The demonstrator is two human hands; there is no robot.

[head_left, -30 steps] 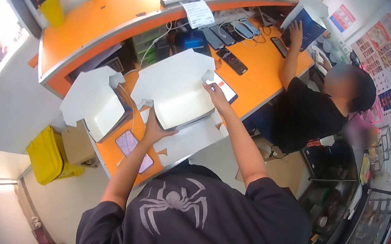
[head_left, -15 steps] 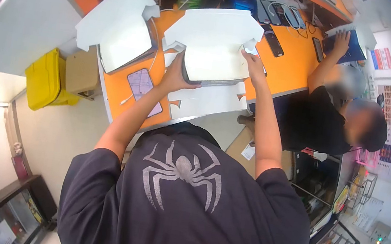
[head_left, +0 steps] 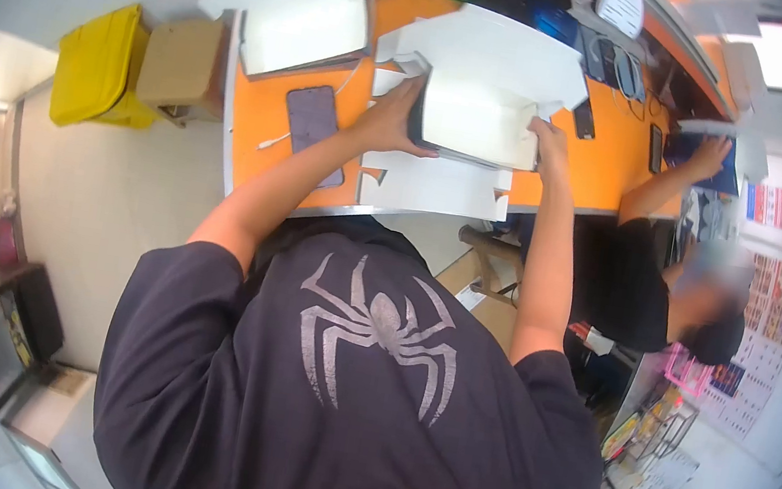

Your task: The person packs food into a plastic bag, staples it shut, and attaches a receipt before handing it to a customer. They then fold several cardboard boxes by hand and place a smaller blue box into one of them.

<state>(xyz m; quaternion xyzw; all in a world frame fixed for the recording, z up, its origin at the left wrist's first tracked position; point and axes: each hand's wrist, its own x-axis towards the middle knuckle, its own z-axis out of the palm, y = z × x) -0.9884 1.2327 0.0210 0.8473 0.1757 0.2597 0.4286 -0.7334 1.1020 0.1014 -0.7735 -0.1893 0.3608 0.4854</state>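
An open cardboard box [head_left: 480, 124], white inside with dark outer walls, sits on the orange table in front of me, its lid flap raised at the back. My left hand [head_left: 395, 126] grips its left wall, thumb along the front edge. At the right wall, my right hand [head_left: 549, 149] closes over the rim. Below the box lies a flat white card piece [head_left: 435, 186] with notched corners, reaching the table's front edge. A second open white box [head_left: 303, 37] stands to the left. Near my left forearm lies a phone [head_left: 314, 122] with a dim screen.
A person's hand [head_left: 709, 159] rests on a dark blue box [head_left: 731, 172] at the right. Phones and coiled cables [head_left: 628, 76] lie at the back of the orange table [head_left: 254, 148]. A yellow bin [head_left: 99, 64] and a brown box [head_left: 180, 66] stand left; a stool [head_left: 491, 249] is below.
My view has turned, so the table and boxes appear shifted. Both hands stay on the box. The phone's screen, bright before, is now dim.
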